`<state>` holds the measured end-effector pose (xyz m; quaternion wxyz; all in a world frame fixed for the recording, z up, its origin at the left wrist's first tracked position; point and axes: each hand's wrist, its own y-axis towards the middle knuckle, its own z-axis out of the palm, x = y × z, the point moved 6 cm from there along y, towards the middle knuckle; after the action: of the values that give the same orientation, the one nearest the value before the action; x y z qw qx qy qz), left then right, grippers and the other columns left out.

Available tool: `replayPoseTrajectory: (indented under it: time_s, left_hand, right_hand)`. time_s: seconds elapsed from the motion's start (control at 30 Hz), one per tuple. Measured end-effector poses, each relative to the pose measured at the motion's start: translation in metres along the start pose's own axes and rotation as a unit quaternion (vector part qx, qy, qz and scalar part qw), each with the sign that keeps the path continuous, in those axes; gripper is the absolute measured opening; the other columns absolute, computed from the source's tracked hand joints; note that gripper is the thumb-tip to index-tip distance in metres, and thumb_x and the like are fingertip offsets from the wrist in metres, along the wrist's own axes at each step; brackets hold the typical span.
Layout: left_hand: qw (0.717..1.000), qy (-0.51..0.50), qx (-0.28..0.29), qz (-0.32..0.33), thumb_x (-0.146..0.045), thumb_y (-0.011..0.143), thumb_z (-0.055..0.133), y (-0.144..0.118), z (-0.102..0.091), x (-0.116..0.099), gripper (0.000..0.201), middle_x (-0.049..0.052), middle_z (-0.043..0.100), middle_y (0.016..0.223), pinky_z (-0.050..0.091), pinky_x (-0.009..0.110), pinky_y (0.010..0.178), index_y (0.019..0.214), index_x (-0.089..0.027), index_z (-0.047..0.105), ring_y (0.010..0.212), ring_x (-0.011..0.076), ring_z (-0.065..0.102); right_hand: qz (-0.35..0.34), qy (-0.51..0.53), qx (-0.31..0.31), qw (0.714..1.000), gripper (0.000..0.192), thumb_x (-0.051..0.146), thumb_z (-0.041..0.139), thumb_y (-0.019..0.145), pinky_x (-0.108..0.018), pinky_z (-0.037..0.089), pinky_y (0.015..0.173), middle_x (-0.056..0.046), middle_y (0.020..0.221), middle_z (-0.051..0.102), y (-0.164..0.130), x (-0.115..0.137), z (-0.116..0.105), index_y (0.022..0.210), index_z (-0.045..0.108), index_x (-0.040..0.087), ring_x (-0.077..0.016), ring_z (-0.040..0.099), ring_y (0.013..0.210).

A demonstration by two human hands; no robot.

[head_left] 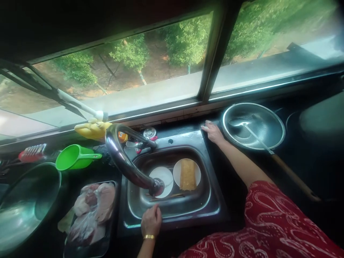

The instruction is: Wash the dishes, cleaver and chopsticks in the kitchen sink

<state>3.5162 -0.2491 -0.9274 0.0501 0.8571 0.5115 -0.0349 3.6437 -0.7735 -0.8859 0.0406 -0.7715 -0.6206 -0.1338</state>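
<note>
Here in the head view, the right hand (213, 133) is out at the far right corner of the rectangular, silvery steel sink (185, 139), fingers bent down at the edge; whether anything is pinched under them, I cannot tell. The left hand (151, 219) is at the near rim, fingers drawn together in a loose fist, nothing seen in it, and contact with the steel is hard to call. The sink sits right between the two, set into the black table (228, 179).

Now, doing this well: that corner looks best met with flat fingers and light pressure, since a sheet-steel edge can be sharp and wet metal slippery. Mind the elbow! Just beyond the right forearm lies the round, shiny metal pan (264, 123), and the long wooden-handled metal ladle (292, 175) leans over its rim, so a wide sweep could catch it.

Inside the basin, the round white plate (161, 172) sits under the curved, dark, glossy faucet (120, 163), and beside it a second white round plate (198, 175) carries a rectangular yellow-tan pad (188, 173). Any reach across should pass clear of that low spout, and the left hand seems handily placed for steadying.
</note>
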Motion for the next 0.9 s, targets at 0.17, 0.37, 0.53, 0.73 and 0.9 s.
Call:
replayPoseTrajectory:
  time_s: [0.17, 0.37, 0.53, 0.73, 0.9]
  left_hand:
    - [1.000, -0.008, 0.009, -0.011, -0.026, 0.089, 0.045, 0.002, 0.004, 0.000, 0.030, 0.003, 0.066, 0.067, 0.044, 0.029, 0.065, 0.099, -0.021, 0.072, 0.064, 0.0179, 0.063]
    - [0.998, 0.003, 0.015, -0.054, -0.025, 0.090, 0.042, 0.002, 0.005, 0.000, 0.033, 0.004, 0.067, 0.069, 0.044, 0.031, 0.070, 0.099, -0.022, 0.073, 0.068, 0.0200, 0.063]
    - [0.997, 0.006, 0.051, -0.055, -0.025, 0.090, 0.043, 0.002, 0.005, 0.003, 0.033, 0.005, 0.068, 0.072, 0.043, 0.030, 0.071, 0.103, -0.021, 0.073, 0.069, 0.0196, 0.063]
    - [0.989, 0.015, 0.115, -0.095, -0.026, 0.090, 0.042, 0.009, -0.001, -0.002, 0.035, 0.008, 0.068, 0.076, 0.043, 0.031, 0.074, 0.107, -0.020, 0.072, 0.076, 0.0222, 0.064]
    - [0.977, 0.015, 0.170, -0.130, -0.028, 0.091, 0.041, 0.017, -0.007, -0.012, 0.036, 0.010, 0.071, 0.088, 0.042, 0.032, 0.078, 0.113, -0.021, 0.070, 0.086, 0.0248, 0.064]
  right_hand:
    - [0.005, 0.025, -0.091, 0.996, 0.046, 0.009, 0.031, 0.090, -0.042, 0.039, 0.104, -0.009, 0.127, 0.058, -0.114, 0.015, -0.001, 0.117, 0.067, 0.018, -0.0265, 0.046, 0.121]
    - [-0.130, 0.127, -0.125, 0.975, 0.045, 0.010, 0.034, 0.088, -0.042, 0.040, 0.102, -0.008, 0.131, 0.056, -0.064, 0.117, -0.010, 0.123, 0.062, 0.019, -0.0242, 0.046, 0.121]
    - [-0.190, 0.042, 0.043, 0.980, 0.051, 0.010, 0.046, 0.081, -0.050, 0.034, 0.103, -0.014, 0.143, 0.042, 0.035, 0.170, 0.020, 0.131, 0.055, 0.015, -0.0320, 0.035, 0.128]
    - [-0.033, 0.004, 0.026, 0.999, 0.047, 0.019, 0.036, 0.092, -0.052, 0.028, 0.105, -0.012, 0.149, 0.035, -0.013, 0.059, 0.012, 0.137, 0.049, 0.020, -0.0320, 0.026, 0.135]
    - [-0.025, -0.013, 0.022, 0.999, 0.050, 0.031, 0.039, 0.094, -0.049, 0.027, 0.109, -0.013, 0.150, 0.033, -0.111, 0.048, 0.003, 0.142, 0.044, 0.015, -0.0340, 0.026, 0.136]
